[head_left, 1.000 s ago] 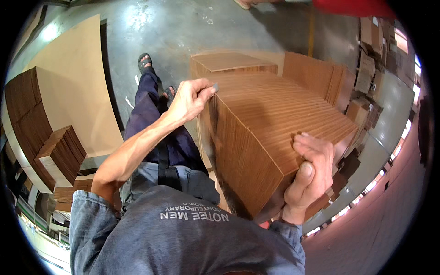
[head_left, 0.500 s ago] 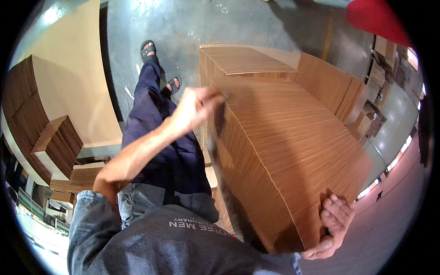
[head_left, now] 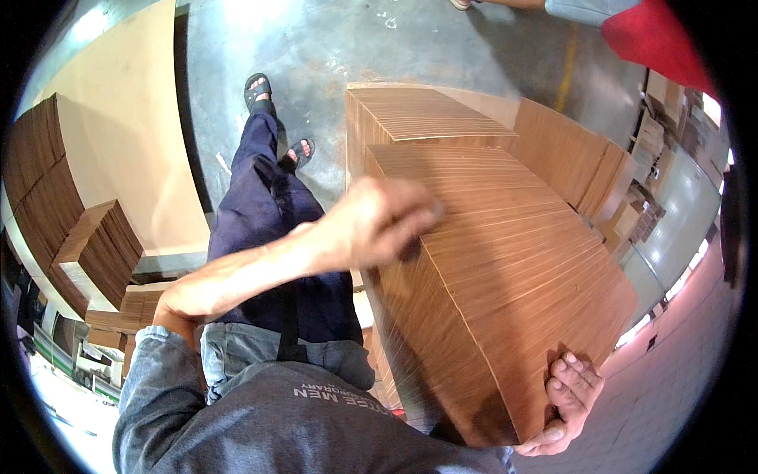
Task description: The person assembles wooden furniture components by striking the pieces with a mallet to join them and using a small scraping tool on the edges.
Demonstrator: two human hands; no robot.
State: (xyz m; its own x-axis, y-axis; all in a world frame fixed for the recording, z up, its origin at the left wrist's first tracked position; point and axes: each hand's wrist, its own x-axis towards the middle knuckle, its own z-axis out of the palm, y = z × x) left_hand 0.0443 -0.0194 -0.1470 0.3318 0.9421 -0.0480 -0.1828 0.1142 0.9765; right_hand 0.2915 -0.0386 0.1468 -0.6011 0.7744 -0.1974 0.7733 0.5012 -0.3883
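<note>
A long stack of brown cardboard sheets (head_left: 505, 261) stands on edge in front of me, its many thin edges showing along the top. Over its left upper rim is my left hand (head_left: 387, 221), blurred by motion, with the fingers curled in. Whether anything is pinched in them is hidden. My right hand (head_left: 570, 399) grips the near right corner of the stack, thumb at the corner and bent fingers over the end sheets. A second bundle of cardboard sheets (head_left: 430, 114) adjoins the far end.
More cardboard sheets (head_left: 572, 154) lean beyond the stack on the right. At left are a large tan board (head_left: 118, 134) and brown cardboard piles (head_left: 99, 245). Another person's red garment (head_left: 655, 43) shows at the top right, above the grey floor (head_left: 332, 47).
My left hand has moved right and nearer along the stack's upper edge. Gaps between the sheets show more. The other person's arm and foot have come into view at the top.
</note>
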